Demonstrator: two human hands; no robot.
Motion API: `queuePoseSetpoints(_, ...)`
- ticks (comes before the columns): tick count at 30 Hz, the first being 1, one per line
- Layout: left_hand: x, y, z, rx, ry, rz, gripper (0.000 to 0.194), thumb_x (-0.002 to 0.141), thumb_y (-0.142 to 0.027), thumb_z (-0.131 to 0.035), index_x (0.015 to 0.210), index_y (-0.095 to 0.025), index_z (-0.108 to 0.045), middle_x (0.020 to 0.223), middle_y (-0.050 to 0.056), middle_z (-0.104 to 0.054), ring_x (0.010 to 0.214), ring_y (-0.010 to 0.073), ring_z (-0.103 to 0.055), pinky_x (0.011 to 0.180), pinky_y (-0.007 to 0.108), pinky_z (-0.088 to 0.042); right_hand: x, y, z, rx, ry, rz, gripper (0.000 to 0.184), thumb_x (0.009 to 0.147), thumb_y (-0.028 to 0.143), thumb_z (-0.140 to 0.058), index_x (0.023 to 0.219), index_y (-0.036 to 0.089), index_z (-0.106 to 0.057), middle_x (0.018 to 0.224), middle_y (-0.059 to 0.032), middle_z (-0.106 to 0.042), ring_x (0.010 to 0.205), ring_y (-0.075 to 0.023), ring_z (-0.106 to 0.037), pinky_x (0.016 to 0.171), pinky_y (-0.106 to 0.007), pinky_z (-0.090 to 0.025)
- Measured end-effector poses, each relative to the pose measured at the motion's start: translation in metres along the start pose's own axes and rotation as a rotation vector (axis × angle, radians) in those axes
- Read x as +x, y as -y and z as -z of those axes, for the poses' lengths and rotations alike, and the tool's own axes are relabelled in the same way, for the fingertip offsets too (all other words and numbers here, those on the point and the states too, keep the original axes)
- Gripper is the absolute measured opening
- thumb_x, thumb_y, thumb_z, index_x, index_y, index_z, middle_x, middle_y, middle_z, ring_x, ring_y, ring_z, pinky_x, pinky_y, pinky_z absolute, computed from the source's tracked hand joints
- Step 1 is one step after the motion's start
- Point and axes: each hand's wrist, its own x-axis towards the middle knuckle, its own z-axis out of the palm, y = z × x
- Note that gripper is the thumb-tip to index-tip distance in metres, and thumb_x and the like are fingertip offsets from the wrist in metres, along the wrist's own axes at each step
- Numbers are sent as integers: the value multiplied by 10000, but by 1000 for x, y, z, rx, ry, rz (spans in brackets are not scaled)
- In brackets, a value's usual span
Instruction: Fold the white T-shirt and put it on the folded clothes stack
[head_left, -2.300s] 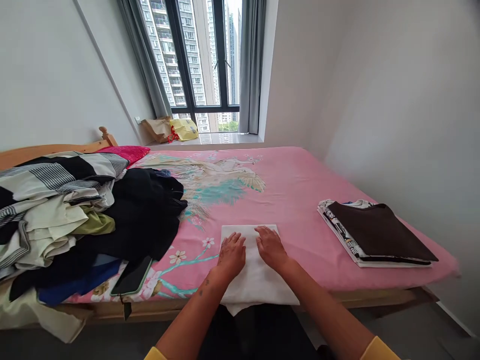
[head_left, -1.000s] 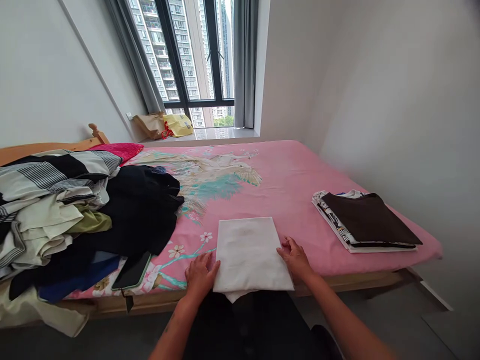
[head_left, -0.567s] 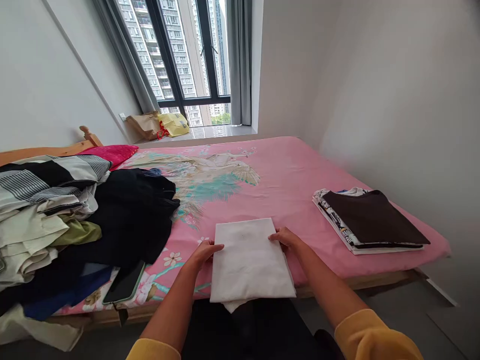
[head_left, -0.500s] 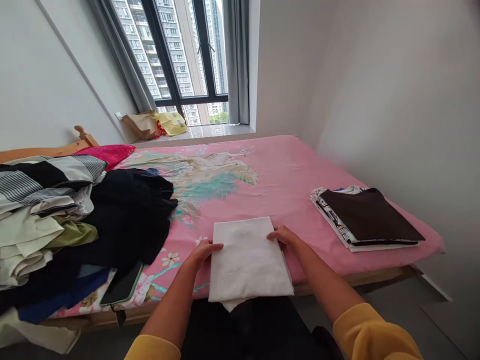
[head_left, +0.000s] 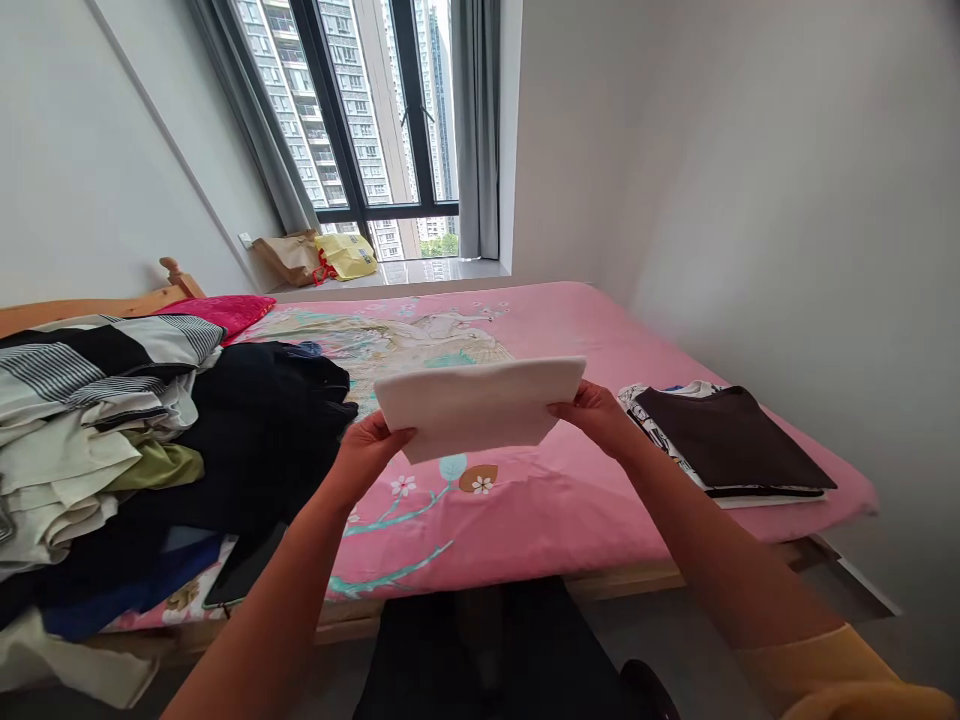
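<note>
A folded white cloth (head_left: 480, 405) is held flat in the air above the pink bed sheet (head_left: 570, 480). My left hand (head_left: 365, 452) grips its left edge and my right hand (head_left: 598, 413) grips its right edge. A stack of folded clothes (head_left: 731, 450) with a dark brown piece on top lies on the bed to the right, just beyond my right hand.
A heap of unfolded clothes (head_left: 135, 440), black, striped, cream and green, covers the left of the bed. A phone (head_left: 240, 568) lies at its near edge. Paper and yellow bags (head_left: 322, 257) sit on the window sill. A wall runs close along the right.
Both hands slid from the top of the white cloth to its side edges, gripped it, and lifted it off the bed; it now hangs in the air.
</note>
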Motion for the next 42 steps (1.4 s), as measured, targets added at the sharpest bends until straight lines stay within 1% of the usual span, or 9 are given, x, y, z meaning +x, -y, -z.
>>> queuePoseSetpoints(4,-38,33,7,321,39,-200,221,723,-367,-637,866,-206,-685,1102,69,-652,1078,240,-568,949,380,-446,-45,-39,1,-247,22,63,189,670,295,-665,824,188,-638,948,-45,-660,934,-193,-583,869,-346,-445)
queuePoseSetpoints(9,-106,142,28,584,31,-48,277,779,-301,-505,982,-247,-685,1165,54,-623,1113,228,-569,950,404,-474,-117,-143,27,-362,-163,-259,222,683,324,-558,829,186,-651,886,-62,-677,860,-206,-618,817,-362,-482)
queuePoseSetpoints(12,-124,174,32,606,-28,-22,283,821,-320,-472,1001,-222,-667,1141,63,-631,1089,215,-580,955,407,-475,-127,-157,32,-417,-253,-285,261,743,378,-514,859,178,-637,866,-66,-669,781,-198,-613,750,-349,-498)
queuePoseSetpoints(16,-116,157,-4,664,-15,-142,310,871,-323,-434,1093,-225,-627,1257,67,-576,1207,208,-496,1028,412,-414,-102,-128,-10,-536,-179,-37,271,853,362,-443,994,196,-605,1052,-75,-639,979,-202,-590,883,-370,-472)
queuePoseSetpoints(20,-97,127,-64,836,229,-302,401,901,-238,-357,1266,-262,-519,1436,35,-418,1365,199,-292,1120,460,-257,-81,-120,-80,-753,96,252,338,899,256,-384,1193,200,-542,1315,-68,-520,1308,-210,-359,1100,-441,-274)
queuePoseSetpoints(24,-82,136,-86,1016,260,-154,457,899,-340,-383,1349,-275,-431,1491,49,-316,1395,257,-211,1119,572,-114,-75,-145,-117,-910,317,278,401,897,246,-397,1284,191,-487,1387,-65,-457,1344,-226,-309,1120,-483,-207)
queuePoseSetpoints(29,-81,171,-61,980,44,21,590,861,-438,-427,1387,-176,-378,1503,115,-275,1390,282,-212,1115,529,-174,-63,-176,-77,-1026,9,174,373,909,282,-374,1241,183,-512,1352,-81,-489,1317,-238,-342,1084,-503,-228)
queuePoseSetpoints(35,-71,173,-29,578,-210,114,403,847,-381,-394,1111,-153,-596,1181,129,-600,1151,244,-504,999,393,-371,-52,-205,-6,-1173,-297,88,313,895,295,-393,1084,148,-595,1191,-113,-594,1161,-231,-483,1027,-432,-301)
queuePoseSetpoints(42,-55,164,-14,466,-145,282,314,781,-455,-473,706,-192,-627,709,13,-655,699,171,-582,652,260,-424,-51,-210,-5,-1186,-373,108,240,861,277,-455,1011,177,-613,1128,-76,-618,1096,-207,-509,987,-371,-333)
